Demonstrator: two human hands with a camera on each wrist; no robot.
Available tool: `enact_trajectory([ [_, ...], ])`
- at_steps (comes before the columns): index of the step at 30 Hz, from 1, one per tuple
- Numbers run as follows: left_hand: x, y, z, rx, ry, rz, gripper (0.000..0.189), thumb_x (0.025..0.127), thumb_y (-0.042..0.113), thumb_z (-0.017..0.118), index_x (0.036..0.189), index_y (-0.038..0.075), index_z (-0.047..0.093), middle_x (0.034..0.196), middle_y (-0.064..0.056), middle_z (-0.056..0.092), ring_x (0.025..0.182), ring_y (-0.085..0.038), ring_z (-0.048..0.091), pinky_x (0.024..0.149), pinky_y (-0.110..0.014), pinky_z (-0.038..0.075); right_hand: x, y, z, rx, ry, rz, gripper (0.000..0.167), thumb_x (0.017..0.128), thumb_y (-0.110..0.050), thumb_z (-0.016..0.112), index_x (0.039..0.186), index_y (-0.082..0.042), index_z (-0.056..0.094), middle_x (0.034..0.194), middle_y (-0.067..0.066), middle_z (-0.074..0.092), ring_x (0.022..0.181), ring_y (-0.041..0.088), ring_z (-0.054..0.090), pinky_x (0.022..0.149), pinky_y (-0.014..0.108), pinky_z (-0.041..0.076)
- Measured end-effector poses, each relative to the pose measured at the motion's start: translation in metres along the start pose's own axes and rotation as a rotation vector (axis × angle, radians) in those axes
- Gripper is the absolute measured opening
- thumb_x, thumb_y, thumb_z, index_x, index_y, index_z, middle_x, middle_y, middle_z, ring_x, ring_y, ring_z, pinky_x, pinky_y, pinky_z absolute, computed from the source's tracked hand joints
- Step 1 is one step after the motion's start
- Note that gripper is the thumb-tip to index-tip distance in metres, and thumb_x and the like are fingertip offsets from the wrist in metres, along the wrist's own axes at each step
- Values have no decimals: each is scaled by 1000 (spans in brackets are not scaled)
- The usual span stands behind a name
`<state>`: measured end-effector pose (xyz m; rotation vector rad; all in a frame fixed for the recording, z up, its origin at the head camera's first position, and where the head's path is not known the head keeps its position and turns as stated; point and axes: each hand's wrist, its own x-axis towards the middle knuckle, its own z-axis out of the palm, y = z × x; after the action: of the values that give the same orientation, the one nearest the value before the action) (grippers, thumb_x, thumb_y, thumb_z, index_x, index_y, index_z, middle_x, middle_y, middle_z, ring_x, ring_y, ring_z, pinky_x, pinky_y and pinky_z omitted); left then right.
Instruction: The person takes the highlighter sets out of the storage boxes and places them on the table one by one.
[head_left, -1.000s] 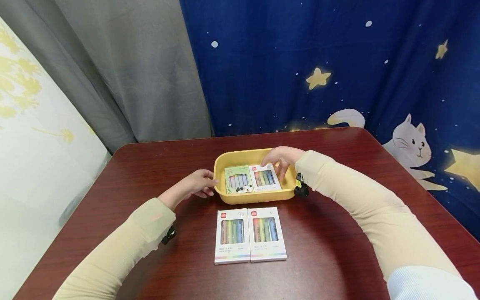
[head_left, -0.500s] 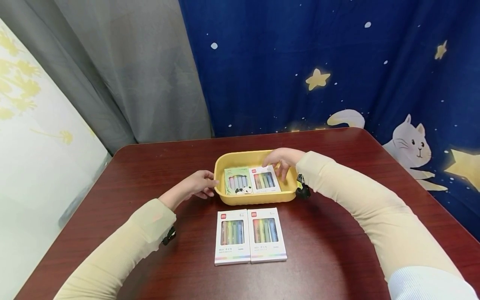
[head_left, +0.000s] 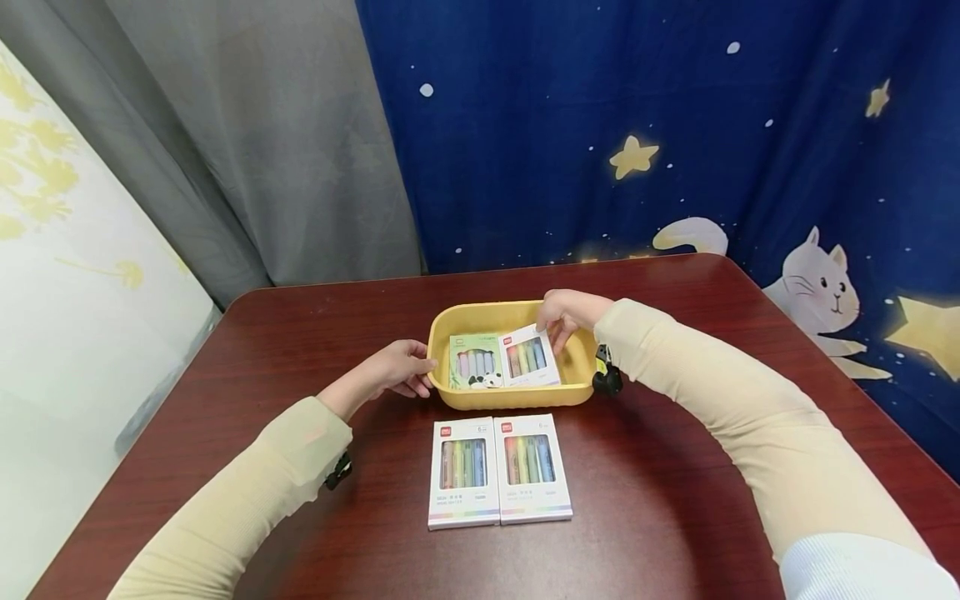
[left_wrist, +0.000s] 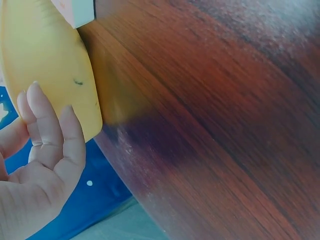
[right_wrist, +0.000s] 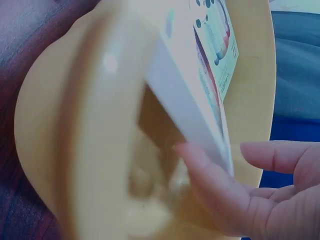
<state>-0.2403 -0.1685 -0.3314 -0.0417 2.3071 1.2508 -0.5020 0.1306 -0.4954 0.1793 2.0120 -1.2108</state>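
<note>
A yellow plastic basket (head_left: 517,398) stands on the table with two boxes inside. My left hand (head_left: 393,369) holds its left end, thumb at the rim and fingers against the outer wall (left_wrist: 60,55). Inside on the left lies a green panda-print box of pens (head_left: 476,360). Beside it, my right hand (head_left: 564,317) pinches a white box of highlighters (head_left: 528,357) by its far right corner. That box tilts up, its side (right_wrist: 185,100) lifted off the basket floor, with one finger below and the thumb above.
In front of the basket, two more white highlighter boxes (head_left: 463,473) lie side by side on the dark red wooden table (head_left: 300,333). A grey curtain (head_left: 270,142) and a blue star-printed curtain (head_left: 525,142) hang behind the table's far edge.
My right hand has closed on the white highlighter box in the basket and raised its far right corner, turning it slightly. My left hand has stayed at the basket's left end.
</note>
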Motion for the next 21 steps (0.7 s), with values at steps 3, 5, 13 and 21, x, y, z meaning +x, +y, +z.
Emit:
enact_trajectory([
  [3, -1, 1, 0, 0, 3, 2, 42, 97, 16, 45, 131, -5, 34, 71, -4, 59, 57, -10, 61, 72, -36, 52, 72, 19, -22, 21, 11, 19, 50, 77, 6, 64, 121, 3, 42, 103, 29, 58, 82, 43, 62, 65, 54, 51],
  [5, -2, 1, 0, -3, 10, 2, 42, 97, 16, 45, 131, -4, 34, 71, -5, 59, 57, -10, 62, 73, -36, 52, 81, 21, -23, 33, 17, 18, 44, 76, 9, 62, 117, 5, 45, 98, 29, 61, 81, 42, 63, 65, 54, 51],
  [13, -2, -1, 3, -29, 22, 12, 39, 97, 14, 45, 130, -5, 35, 70, -6, 59, 57, -11, 63, 72, -35, 53, -104, -26, 39, -28, 86, -73, 33, 84, 13, 48, 117, 8, 42, 103, 27, 56, 84, 37, 62, 68, 46, 53],
  [21, -3, -3, 3, -34, 30, 17, 40, 97, 14, 45, 131, -5, 35, 70, -6, 60, 57, -11, 63, 70, -34, 53, -164, -47, 48, -17, 91, -100, 29, 84, 13, 49, 113, 11, 48, 101, 27, 57, 83, 34, 62, 66, 41, 54],
])
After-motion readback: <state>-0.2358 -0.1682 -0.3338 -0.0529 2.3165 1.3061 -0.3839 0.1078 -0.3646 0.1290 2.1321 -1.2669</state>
